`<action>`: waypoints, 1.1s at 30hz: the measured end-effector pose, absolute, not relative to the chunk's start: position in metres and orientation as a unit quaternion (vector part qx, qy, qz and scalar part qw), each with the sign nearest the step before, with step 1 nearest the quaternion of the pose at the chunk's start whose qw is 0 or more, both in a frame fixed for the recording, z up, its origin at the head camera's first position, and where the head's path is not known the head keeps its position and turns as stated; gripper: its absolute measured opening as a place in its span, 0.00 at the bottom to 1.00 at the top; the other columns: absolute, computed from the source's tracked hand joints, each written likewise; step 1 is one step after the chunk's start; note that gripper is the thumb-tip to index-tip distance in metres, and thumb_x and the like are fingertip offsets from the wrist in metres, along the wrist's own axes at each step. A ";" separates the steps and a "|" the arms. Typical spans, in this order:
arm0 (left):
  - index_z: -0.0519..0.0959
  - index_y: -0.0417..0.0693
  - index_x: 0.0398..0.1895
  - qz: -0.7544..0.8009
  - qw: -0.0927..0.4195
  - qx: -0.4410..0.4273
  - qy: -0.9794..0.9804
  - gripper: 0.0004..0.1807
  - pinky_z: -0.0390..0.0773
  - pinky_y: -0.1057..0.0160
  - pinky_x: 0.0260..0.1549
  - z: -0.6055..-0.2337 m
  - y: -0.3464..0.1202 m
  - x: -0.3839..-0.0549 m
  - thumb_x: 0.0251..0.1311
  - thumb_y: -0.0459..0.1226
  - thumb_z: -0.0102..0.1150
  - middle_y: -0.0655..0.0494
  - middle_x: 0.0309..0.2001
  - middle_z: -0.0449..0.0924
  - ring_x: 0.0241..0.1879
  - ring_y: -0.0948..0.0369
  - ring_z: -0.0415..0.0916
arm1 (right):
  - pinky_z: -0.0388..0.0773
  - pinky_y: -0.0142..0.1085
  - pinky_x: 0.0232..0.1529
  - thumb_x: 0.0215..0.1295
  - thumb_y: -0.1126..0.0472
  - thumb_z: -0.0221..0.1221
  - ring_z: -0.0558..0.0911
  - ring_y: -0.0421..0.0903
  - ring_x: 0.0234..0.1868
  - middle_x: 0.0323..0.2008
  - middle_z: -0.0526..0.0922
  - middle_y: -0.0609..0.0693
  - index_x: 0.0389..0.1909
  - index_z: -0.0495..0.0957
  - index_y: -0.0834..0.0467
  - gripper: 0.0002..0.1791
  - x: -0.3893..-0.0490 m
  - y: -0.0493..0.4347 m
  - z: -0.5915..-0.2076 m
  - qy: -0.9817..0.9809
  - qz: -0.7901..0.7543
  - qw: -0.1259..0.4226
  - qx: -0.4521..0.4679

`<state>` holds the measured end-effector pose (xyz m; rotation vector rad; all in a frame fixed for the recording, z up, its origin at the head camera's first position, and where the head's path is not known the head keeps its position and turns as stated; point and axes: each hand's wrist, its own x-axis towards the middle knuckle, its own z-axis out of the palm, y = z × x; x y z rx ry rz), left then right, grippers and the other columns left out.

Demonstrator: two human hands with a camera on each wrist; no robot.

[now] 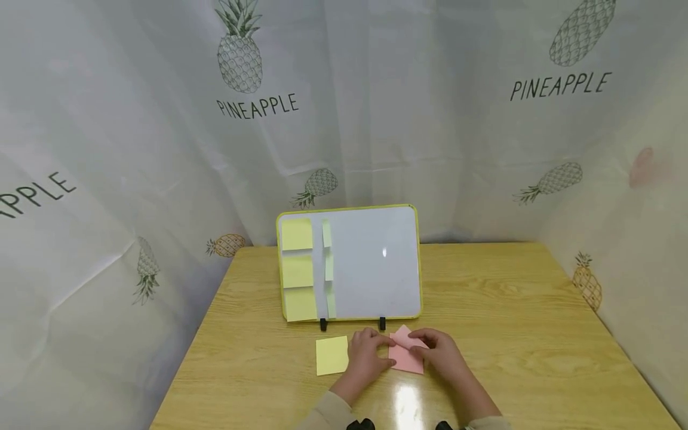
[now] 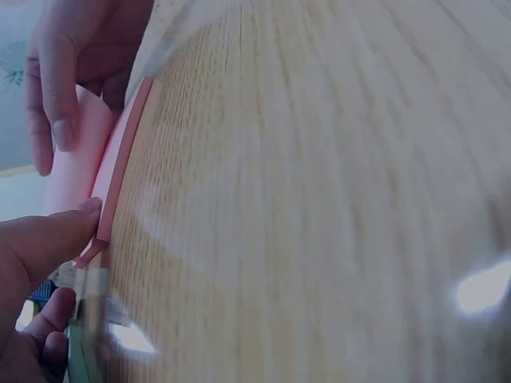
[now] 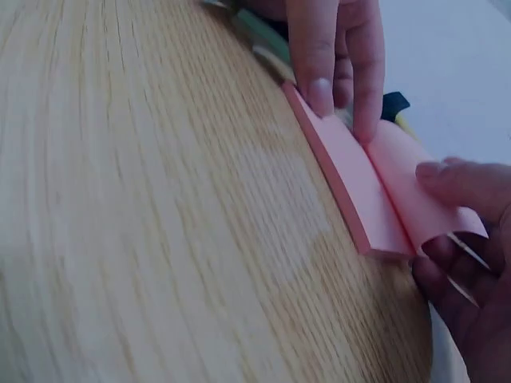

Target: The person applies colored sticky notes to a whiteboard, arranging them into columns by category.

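A pink sticky note pad [image 1: 407, 361] lies on the table in front of the whiteboard. My left hand [image 1: 367, 357] holds it at its left side, thumb [image 2: 76, 227] on the near edge and index finger by the fold. With thumb and fingers my right hand [image 1: 443, 353] pinches the top pink sheet [image 3: 423, 187], which curls up and back from the pad. Just left of my left hand is a yellow sticky note pad [image 1: 331, 356]. A green strip [image 3: 263, 36] beside the left hand shows in the right wrist view; that hand hides it in the head view.
A yellow-framed whiteboard [image 1: 376, 263] stands on black feet [image 1: 382, 323] behind the hands. Yellow notes [image 1: 297, 234] line its left side, with narrow green notes [image 1: 329, 267] beside them. The wooden table [image 1: 494, 298] meets a pineapple-printed curtain [image 1: 398, 119] at the back and sides.
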<state>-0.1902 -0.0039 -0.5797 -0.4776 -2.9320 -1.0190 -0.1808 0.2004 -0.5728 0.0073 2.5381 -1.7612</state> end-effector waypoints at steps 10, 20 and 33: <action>0.85 0.67 0.43 -0.323 -0.015 -0.157 -0.933 0.17 0.63 0.47 0.50 -0.579 -0.005 -0.189 0.48 0.44 0.76 0.63 0.47 0.71 0.49 0.58 0.63 | 0.77 0.32 0.42 0.58 0.68 0.67 0.79 0.49 0.48 0.45 0.84 0.53 0.43 0.86 0.59 0.11 -0.176 0.198 -0.579 0.809 -0.581 -0.001 0.091; 0.84 0.67 0.48 -0.330 -0.039 -0.152 -0.931 0.20 0.63 0.47 0.51 -0.577 -0.004 -0.187 0.49 0.45 0.75 0.62 0.48 0.70 0.49 0.57 0.62 | 0.76 0.30 0.43 0.62 0.68 0.64 0.78 0.43 0.46 0.46 0.84 0.54 0.43 0.86 0.60 0.09 -0.173 0.205 -0.582 0.810 -0.579 -0.032 0.086; 0.83 0.65 0.51 -0.338 -0.039 -0.153 -0.928 0.22 0.62 0.47 0.51 -0.575 -0.005 -0.187 0.49 0.43 0.75 0.63 0.47 0.69 0.48 0.58 0.61 | 0.77 0.30 0.37 0.66 0.70 0.60 0.76 0.41 0.42 0.49 0.80 0.58 0.46 0.82 0.65 0.10 -0.173 0.204 -0.578 0.775 -0.623 -0.035 0.095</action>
